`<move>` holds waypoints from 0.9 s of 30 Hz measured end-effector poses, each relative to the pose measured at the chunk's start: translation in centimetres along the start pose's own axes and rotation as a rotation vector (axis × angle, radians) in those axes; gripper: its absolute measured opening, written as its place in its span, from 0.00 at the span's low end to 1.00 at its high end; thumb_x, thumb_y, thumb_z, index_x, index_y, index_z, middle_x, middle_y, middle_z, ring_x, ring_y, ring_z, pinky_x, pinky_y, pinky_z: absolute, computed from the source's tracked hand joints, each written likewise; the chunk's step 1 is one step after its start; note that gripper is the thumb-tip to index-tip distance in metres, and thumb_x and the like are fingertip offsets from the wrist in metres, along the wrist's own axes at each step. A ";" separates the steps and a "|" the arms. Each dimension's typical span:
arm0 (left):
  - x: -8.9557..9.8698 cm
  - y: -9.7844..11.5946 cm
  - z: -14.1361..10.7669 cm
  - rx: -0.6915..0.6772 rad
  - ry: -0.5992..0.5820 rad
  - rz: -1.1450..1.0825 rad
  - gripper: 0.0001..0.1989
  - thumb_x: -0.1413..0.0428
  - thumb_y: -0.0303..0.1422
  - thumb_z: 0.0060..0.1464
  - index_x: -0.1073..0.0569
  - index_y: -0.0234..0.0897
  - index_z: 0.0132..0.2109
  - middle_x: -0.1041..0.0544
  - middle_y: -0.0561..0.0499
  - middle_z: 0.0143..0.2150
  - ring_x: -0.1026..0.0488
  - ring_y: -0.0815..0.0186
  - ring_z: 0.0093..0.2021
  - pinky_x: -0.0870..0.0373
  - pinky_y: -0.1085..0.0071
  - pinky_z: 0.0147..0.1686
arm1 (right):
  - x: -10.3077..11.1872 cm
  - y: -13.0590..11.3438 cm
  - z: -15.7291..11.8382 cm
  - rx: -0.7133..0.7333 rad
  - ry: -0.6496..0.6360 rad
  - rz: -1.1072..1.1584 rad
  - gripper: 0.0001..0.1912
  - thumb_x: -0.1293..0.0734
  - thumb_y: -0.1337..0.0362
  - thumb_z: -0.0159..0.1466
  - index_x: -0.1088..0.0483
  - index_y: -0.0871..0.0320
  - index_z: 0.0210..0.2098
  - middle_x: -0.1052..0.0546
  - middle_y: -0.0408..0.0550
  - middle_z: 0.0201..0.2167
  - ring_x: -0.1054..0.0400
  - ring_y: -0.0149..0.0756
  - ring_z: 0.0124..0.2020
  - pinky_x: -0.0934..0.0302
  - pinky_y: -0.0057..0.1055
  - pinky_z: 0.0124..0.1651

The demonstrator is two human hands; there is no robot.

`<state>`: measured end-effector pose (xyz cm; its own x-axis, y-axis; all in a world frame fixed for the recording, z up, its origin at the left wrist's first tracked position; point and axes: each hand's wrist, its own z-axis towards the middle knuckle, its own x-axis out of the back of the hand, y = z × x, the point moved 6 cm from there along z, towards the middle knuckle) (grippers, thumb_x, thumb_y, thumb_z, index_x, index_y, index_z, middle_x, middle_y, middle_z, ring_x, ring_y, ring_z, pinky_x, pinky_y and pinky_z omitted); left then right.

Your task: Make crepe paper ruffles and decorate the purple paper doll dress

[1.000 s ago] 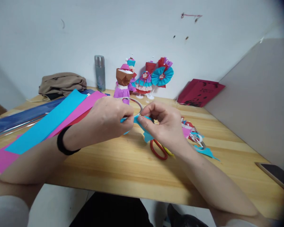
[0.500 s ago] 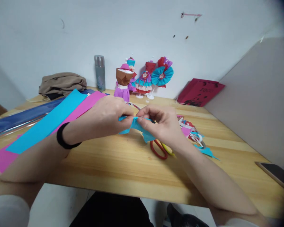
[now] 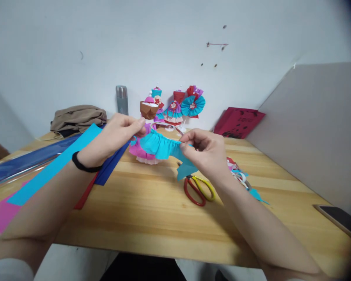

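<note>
A gathered strip of turquoise crepe paper (image 3: 158, 145) stretches between my two hands above the table, its upper edge pleated and its lower edge flared. My left hand (image 3: 121, 132), with a black band at the wrist, pinches the strip's left end. Thumb and fingers of my right hand (image 3: 206, 150) close on it further right, and a loose tail hangs below them. Just behind the strip stands a small dress form with a brown paper bodice (image 3: 148, 110) and a pink-purple skirt (image 3: 142, 150), partly covered. Under the tail lie scissors (image 3: 199, 191) with one red and one yellow handle.
Flat turquoise paper (image 3: 58, 166) and pink paper (image 3: 4, 214) lie left. Paper dress figures (image 3: 193, 105), a flask (image 3: 122, 100) and folded brown cloth (image 3: 78, 117) stand along the wall. Right are paper scraps (image 3: 240, 175), a magenta bag (image 3: 240, 123) and a phone (image 3: 339, 218).
My hands have moved apart, my left hand going left, so more of the pleated turquoise strip shows between them. The view has tilted up slightly, and the scissors are less covered.
</note>
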<state>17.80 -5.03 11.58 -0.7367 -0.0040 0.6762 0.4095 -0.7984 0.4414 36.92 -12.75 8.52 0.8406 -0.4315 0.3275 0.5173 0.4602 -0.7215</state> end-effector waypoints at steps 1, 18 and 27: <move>-0.6 -0.5 0.0 0.092 -0.044 -0.157 0.21 0.54 0.40 0.65 0.24 0.34 0.32 0.22 0.48 0.27 0.25 0.67 0.29 0.28 0.73 0.29 | 0.2 -0.2 -0.1 0.032 0.019 -0.034 0.05 0.35 0.63 0.51 0.30 0.57 0.23 0.33 0.38 0.16 0.44 0.26 0.19 0.49 0.26 0.23; -1.3 2.0 -1.3 0.021 0.192 -0.179 0.14 0.44 0.36 0.56 0.23 0.33 0.26 0.24 0.52 0.23 0.31 0.70 0.25 0.36 0.75 0.25 | 0.5 -0.6 -0.3 0.125 0.079 -0.196 0.03 0.35 0.66 0.53 0.32 0.55 0.23 0.34 0.38 0.16 0.43 0.28 0.18 0.49 0.27 0.22; -1.0 2.0 -1.4 0.032 0.189 -0.155 0.16 0.43 0.40 0.59 0.20 0.32 0.33 0.19 0.49 0.30 0.25 0.66 0.31 0.30 0.72 0.32 | 0.5 -0.5 -0.2 0.145 0.071 -0.203 0.03 0.35 0.67 0.53 0.32 0.55 0.23 0.33 0.39 0.16 0.43 0.28 0.18 0.49 0.27 0.22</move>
<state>18.59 -7.44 10.93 -0.8785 0.0017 0.4776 0.2983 -0.7790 0.5515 37.08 -13.35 8.92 0.7067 -0.5771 0.4093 0.6960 0.4633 -0.5485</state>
